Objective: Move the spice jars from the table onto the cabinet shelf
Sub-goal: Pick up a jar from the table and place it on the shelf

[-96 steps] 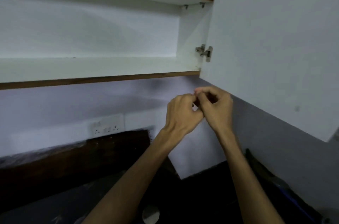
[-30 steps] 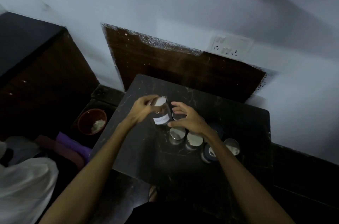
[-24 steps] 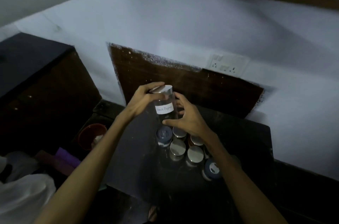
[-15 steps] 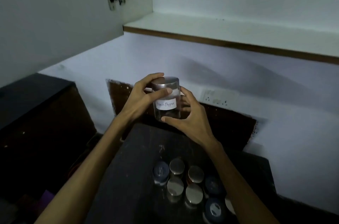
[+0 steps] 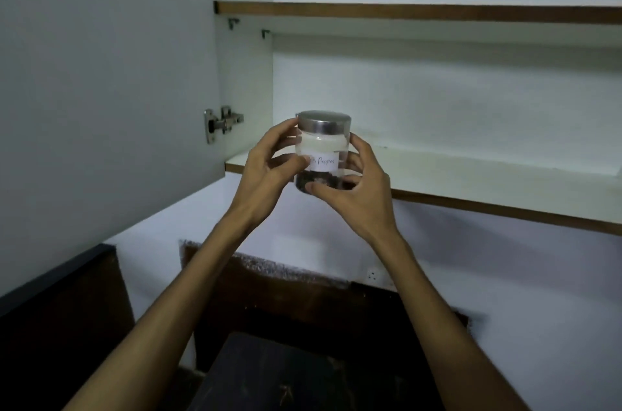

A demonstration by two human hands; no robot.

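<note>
Jar (image 5: 322,152) of black pepper is up in front of the open cabinet, at about the level of the lower shelf (image 5: 471,175), but from the head view you can't tell if its base is over the board yet or just short of the front edge. You've got both hands wrapped on it: left hand (image 5: 269,168) curled round the side with fingers up near the metal lid (image 5: 323,121), right hand (image 5: 356,191) cupping the other side with the thumb under the bottom edge. My guess is the two-hand hold is there to keep it upright and the handwritten label facing you while you set it down.

Around it: the cabinet door (image 5: 101,90) is swung out to your left with its hinge (image 5: 220,122) showing, so it's out of the path. The upper shelf (image 5: 417,13) sits well above the lid. Lower shelf looks bare, nothing blocking a spot. Only a corner of the dark desk (image 5: 286,377) shows at the bottom, and no other jars are in view on it.
</note>
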